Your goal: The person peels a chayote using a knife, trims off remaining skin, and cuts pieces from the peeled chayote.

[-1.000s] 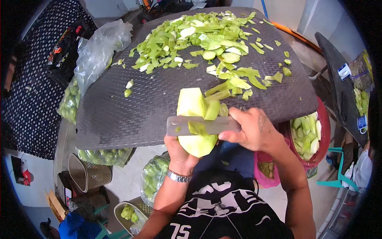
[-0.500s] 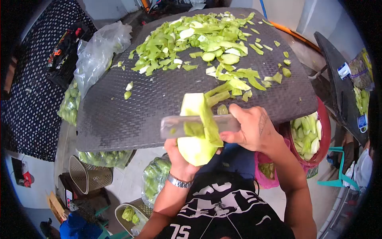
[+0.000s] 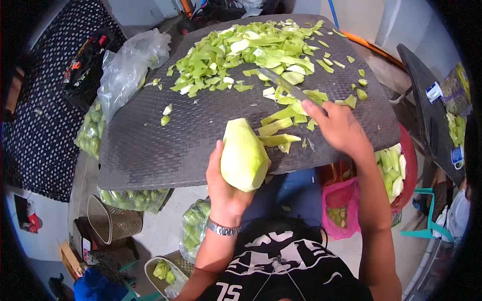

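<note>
My left hand [image 3: 226, 188] is wrapped round a peeled chayote [image 3: 243, 155], pale green with flat cut facets and a blunt top. It is held upright at the table's near edge. In my right hand [image 3: 341, 128] is a knife [image 3: 288, 86], its blade pointing up and left over the peelings, apart from the chayote. Fresh strips of peel [image 3: 278, 140] lie on the dark woven-pattern table [image 3: 165, 145] just right of the chayote. A wide heap of green peelings [image 3: 216, 55] covers the far part of the table.
A crumpled clear plastic bag [image 3: 125, 70] hangs over the table's left edge. Bags of green produce [image 3: 193, 226] stand below. At right are a red basin [image 3: 409, 170] of peeled pieces and a pink bag [image 3: 341, 231]. A wicker bin [image 3: 113, 220] stands lower left.
The knife has left the chayote and swung up and right with my right hand. A long strip of peel has come off onto the table, and the chayote's near face is now bare.
</note>
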The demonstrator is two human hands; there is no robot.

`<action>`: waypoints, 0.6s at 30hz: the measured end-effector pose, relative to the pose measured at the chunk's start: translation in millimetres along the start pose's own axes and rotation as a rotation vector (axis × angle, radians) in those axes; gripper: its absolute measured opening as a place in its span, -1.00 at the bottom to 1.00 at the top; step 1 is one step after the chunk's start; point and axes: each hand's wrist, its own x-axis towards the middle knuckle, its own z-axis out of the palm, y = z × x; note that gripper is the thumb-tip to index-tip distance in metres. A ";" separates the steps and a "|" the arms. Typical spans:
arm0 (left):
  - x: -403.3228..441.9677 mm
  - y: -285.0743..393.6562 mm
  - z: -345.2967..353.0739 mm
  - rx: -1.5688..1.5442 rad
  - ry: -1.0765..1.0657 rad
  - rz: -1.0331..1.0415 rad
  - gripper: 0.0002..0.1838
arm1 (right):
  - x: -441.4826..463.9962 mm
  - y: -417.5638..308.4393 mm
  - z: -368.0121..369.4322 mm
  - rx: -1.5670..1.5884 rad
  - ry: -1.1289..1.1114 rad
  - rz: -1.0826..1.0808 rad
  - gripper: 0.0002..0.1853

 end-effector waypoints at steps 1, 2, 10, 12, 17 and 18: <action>-0.4 0.3 0.4 0.027 0.005 0.008 -0.31 | -15.1 -10.6 -2.3 0.061 -0.025 -0.075 -0.20; -2.6 -0.3 0.6 0.052 0.014 0.013 -0.32 | -34.1 -20.0 0.2 0.121 -0.055 -0.148 -0.26; -5.4 -12.1 -3.6 0.072 -0.032 0.042 -0.37 | -95.6 -44.0 46.0 -0.060 -0.034 -0.571 -0.23; -6.6 -15.4 -9.6 0.018 0.013 0.058 -0.38 | -90.4 -40.7 44.3 -0.062 -0.018 -0.584 -0.24; -14.2 -14.2 -0.8 -0.040 -0.059 0.120 -0.43 | -68.5 -14.0 32.7 0.019 -0.016 -0.574 -0.26; -12.9 -12.5 -1.7 -0.041 -0.058 0.091 -0.43 | -74.3 -18.5 29.6 0.043 -0.028 -0.610 -0.25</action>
